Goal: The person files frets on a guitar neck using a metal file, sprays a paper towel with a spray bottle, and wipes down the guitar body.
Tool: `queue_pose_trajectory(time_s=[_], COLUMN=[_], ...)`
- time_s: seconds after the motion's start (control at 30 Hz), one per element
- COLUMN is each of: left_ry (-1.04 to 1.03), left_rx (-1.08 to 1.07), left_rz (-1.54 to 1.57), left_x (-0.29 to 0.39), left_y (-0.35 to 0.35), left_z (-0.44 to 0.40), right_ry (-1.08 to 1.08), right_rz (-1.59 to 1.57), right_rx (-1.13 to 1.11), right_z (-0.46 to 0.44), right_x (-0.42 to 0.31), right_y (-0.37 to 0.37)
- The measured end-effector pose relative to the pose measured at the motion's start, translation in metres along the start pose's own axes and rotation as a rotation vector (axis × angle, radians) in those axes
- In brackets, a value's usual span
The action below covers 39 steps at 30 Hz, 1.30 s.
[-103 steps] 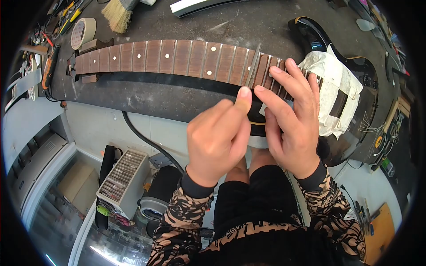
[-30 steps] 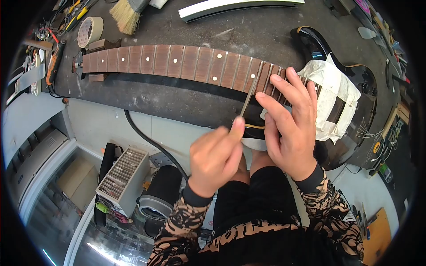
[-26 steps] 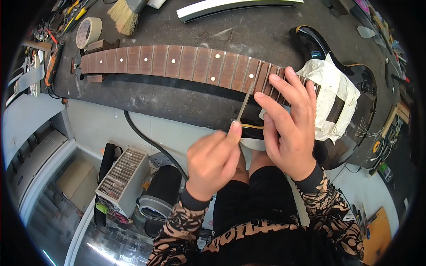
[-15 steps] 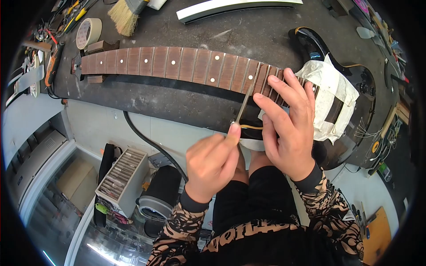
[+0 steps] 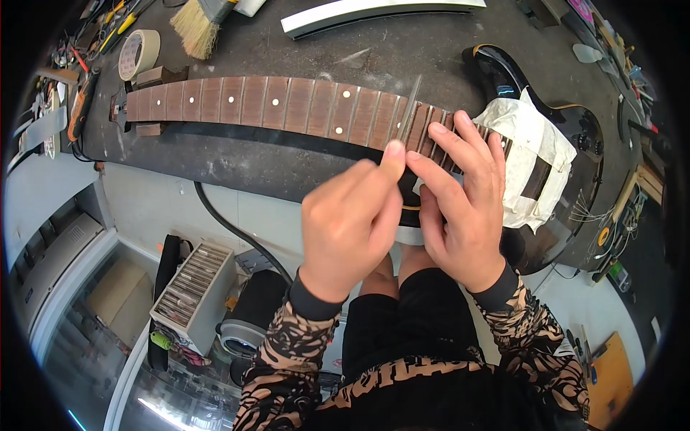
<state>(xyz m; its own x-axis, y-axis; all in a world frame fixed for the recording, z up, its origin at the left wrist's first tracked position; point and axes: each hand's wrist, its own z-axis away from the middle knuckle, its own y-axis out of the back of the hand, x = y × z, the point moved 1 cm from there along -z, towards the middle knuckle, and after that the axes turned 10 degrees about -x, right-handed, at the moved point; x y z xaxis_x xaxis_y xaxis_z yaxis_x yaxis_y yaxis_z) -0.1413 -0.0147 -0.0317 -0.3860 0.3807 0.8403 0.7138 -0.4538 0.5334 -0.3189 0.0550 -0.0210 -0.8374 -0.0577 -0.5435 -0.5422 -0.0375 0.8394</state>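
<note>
A black electric guitar [image 5: 586, 122] lies across the bench, its brown fretboard [image 5: 251, 100] facing up with metal frets and white dots. My left hand [image 5: 352, 219] is closed around the lower end of a thin metal file [image 5: 411, 108]. The file lies slantwise across the fretboard near a fret at the upper end of the neck, and its tip sticks out past the far edge. Beside it, my right hand [image 5: 463, 194] rests on the neck with fingers spread. Off-white masking tape [image 5: 517, 122] covers part of the guitar body.
A wooden block [image 5: 151, 129] supports the neck near the headstock. Behind it are a tape roll [image 5: 139, 54], a brush [image 5: 195, 32] and a long pale bar [image 5: 381, 16]. Tools crowd both bench ends. Below stands a box of slim items [image 5: 192, 291] near a black cable [image 5: 237, 233].
My left hand has pushed the file up and away from me across the fretboard, so its tip now passes the far edge. My right hand stays nearly in place on the neck.
</note>
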Motion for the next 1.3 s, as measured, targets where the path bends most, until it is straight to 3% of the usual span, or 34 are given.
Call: queue_pose_trajectory(time_s=[0.27, 0.3, 0.4, 0.57, 0.77, 0.97, 1.2, 1.3], left_ry=[0.064, 0.100, 0.033, 0.087, 0.041, 0.114, 0.026, 0.103], left_rx=[-0.032, -0.096, 0.003, -0.064, -0.004, -0.062, -0.002, -0.066], left_rz=[-0.048, -0.095, 0.037, -0.047, 0.047, -0.020, 0.041, -0.012], left_x=[0.009, 0.011, 0.002, 0.012, 0.002, 0.013, 0.002, 0.014], left_y=[0.007, 0.011, -0.001, 0.010, 0.000, 0.008, -0.002, 0.010], left_z=[0.057, 0.042, -0.005, 0.054, -0.006, 0.049, -0.009, 0.035], right_ry=[0.011, 0.015, -0.001, 0.013, -0.002, 0.010, -0.012, -0.002], right_rz=[-0.006, -0.008, -0.004, -0.012, -0.005, -0.021, -0.012, -0.025], right_rx=[0.004, 0.003, -0.004, 0.002, -0.005, 0.005, -0.008, -0.010], right_z=[0.000, 0.000, -0.001, 0.000, 0.000, 0.000, 0.000, 0.000], right_x=[0.002, 0.002, 0.000, 0.001, 0.000, 0.001, -0.001, -0.001], right_y=[0.000, 0.000, 0.000, 0.000, 0.001, 0.000, 0.001, 0.002])
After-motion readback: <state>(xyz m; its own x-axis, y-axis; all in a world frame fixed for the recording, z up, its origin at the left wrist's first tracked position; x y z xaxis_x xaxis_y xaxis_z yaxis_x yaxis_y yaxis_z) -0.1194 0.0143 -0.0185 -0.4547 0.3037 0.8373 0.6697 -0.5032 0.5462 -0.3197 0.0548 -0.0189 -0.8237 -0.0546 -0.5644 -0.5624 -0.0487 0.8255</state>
